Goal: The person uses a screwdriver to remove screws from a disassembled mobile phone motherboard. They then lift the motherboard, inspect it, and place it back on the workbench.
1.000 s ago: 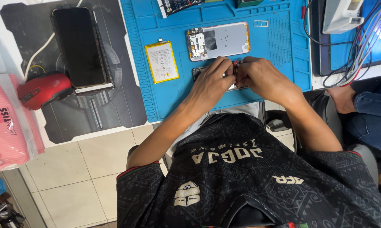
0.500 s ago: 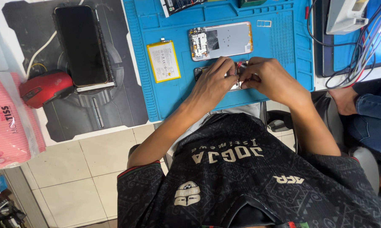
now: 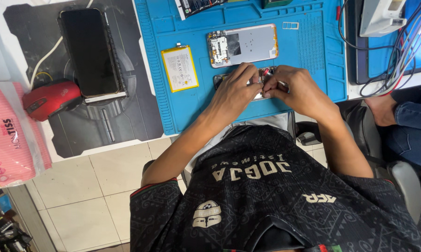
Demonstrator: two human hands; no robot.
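Both hands, left hand [image 3: 236, 91] and right hand [image 3: 296, 88], are pinching a small phone part [image 3: 262, 84] just below the opened phone [image 3: 243, 45]; its battery [image 3: 179, 68] is already out.

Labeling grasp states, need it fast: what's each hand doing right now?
Left hand: fingers curled, pinching the small dark part on the blue mat.
Right hand: fingers curled, pinching the same part from the other side.
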